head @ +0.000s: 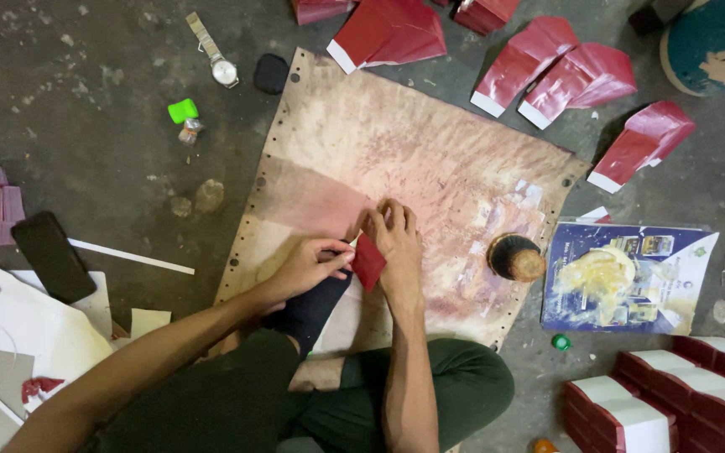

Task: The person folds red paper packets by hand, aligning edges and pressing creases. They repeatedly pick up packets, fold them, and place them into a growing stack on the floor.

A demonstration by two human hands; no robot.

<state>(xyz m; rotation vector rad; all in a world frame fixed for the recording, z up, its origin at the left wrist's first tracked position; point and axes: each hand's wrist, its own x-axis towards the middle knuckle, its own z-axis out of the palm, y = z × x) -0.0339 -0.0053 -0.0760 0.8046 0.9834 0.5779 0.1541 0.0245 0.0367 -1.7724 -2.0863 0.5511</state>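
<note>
I sit on the floor with my legs folded. Both my hands meet over a stained cardboard sheet [430,159] spread in front of me. My left hand [312,262] pinches the left edge of a small red paper piece [369,262]. My right hand [393,231] grips the same red piece from above and to the right, fingers curled around it. The piece is partly hidden by my fingers.
Folded red paper bags [388,33] lie along the far edge. Stacked red and white bags [673,403] stand at the lower right. A round brush [515,257], a blue glue-smeared sheet [623,277], a wristwatch [216,54], a green cap [183,110] and a dark phone [52,256] lie around.
</note>
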